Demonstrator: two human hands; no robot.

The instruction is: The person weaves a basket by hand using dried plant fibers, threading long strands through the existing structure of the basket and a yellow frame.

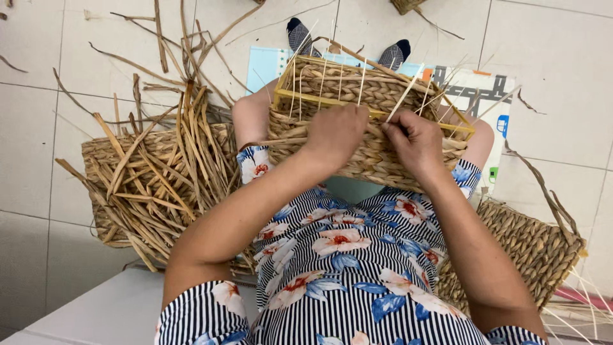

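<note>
Hands (377, 137) on coarse rectangular woven basket (345, 89)

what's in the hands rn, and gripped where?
Both hands are on the half-woven basket at its near upper edge: left hand grips the rim, right hand pinches a thin upright stake near its base.

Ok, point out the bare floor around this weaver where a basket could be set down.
Bare tiles lie left of the heap of dried strands, and more past the patterned mat at upper right. It is crowded beside both knees: the strand heap on the left, a woven basket on the right.
</note>
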